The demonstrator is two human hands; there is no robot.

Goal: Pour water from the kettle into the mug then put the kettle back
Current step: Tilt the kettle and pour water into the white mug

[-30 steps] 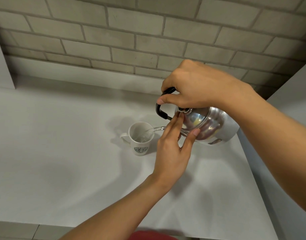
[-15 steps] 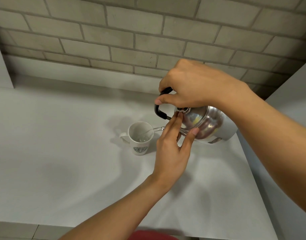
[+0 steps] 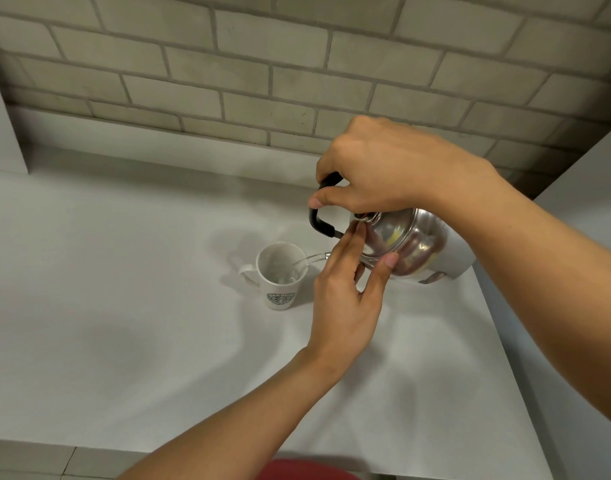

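Observation:
A shiny steel kettle [image 3: 415,244] with a black handle hangs tilted to the left above the white counter. My right hand [image 3: 376,171] is closed around that handle from above. My left hand [image 3: 349,292] rests its fingertips and thumb on the kettle's lid, fingers spread. A thin stream of water [image 3: 312,259] runs from the spout into a white mug [image 3: 280,275] with a green round logo, which stands upright just left of the kettle, handle to the left. The spout is hidden behind my left hand.
The white counter [image 3: 124,306] ends in a front edge at the bottom and a right edge beside a white panel [image 3: 581,237]. A grey brick wall [image 3: 262,64] rises behind. Something red [image 3: 307,471] shows at the bottom edge.
The kettle keeps pouring into the mug and has shifted very slightly up and left. Both hands keep the same hold.

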